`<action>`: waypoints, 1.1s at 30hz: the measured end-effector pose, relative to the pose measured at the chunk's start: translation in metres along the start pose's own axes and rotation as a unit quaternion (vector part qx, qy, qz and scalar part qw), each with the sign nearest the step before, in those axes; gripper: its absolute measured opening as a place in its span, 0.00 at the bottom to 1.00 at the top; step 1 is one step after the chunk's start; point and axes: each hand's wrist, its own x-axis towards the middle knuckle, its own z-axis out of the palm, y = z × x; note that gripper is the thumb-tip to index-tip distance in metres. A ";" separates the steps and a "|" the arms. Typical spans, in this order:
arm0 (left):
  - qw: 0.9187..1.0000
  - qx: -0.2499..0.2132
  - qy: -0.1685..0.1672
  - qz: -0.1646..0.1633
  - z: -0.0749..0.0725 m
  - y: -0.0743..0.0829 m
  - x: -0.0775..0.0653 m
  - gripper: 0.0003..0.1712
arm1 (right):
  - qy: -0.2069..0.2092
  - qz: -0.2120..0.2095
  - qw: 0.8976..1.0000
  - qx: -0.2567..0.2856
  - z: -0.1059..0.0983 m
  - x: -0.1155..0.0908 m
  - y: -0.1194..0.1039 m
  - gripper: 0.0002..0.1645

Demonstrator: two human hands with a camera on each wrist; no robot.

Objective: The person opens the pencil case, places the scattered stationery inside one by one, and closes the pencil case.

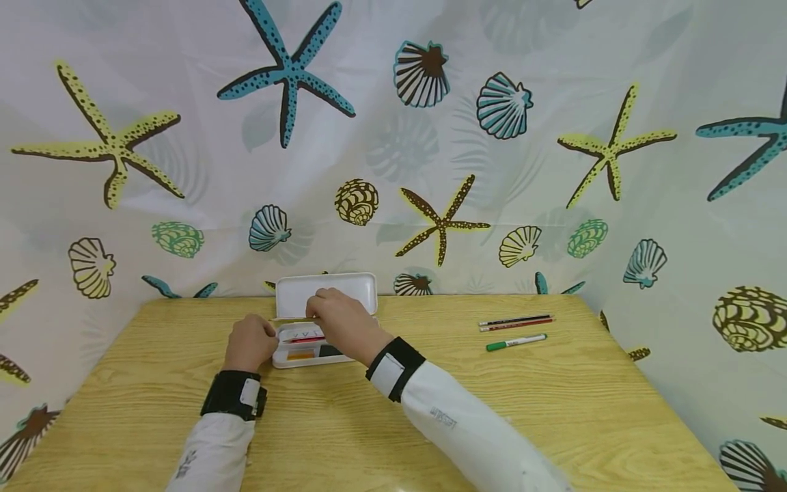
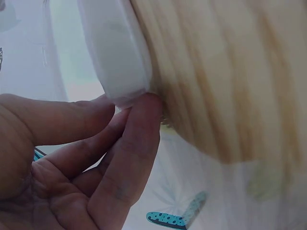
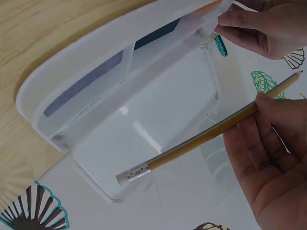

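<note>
A white pencil case [image 1: 295, 295] stands with its lid raised at the back of the table. My left hand [image 1: 252, 342] pinches the left end of its base between thumb and fingers, as the left wrist view shows on the case's white corner [image 2: 117, 57]. In my right hand [image 1: 344, 324], a yellow pencil [image 3: 206, 134] is pinched between thumb and fingers above the case, its white eraser end pointing away from the palm. Inside the base lie a red pencil [image 1: 304, 339], an orange piece [image 1: 300, 355] and a dark piece [image 1: 328, 351].
To the right on the wooden table [image 1: 430, 410] lie a black pencil [image 1: 516, 319], a red pencil [image 1: 519, 325] and a green-capped marker [image 1: 516, 342]. A curtain [image 1: 381, 150] printed with shells and starfish hangs right behind the table.
</note>
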 end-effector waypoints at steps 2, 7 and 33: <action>1.000 -0.001 0.000 -0.001 0.001 -0.001 0.002 0.05 | -0.008 0.003 1.000 0.003 0.004 0.002 0.001 0.05; 1.000 -0.003 0.003 -0.005 0.002 -0.003 0.004 0.04 | -0.024 0.006 1.000 -0.012 0.015 0.006 0.003 0.06; 1.000 -0.016 0.010 -0.004 0.002 -0.002 0.000 0.05 | -0.089 0.049 0.994 -0.044 0.053 0.014 0.019 0.10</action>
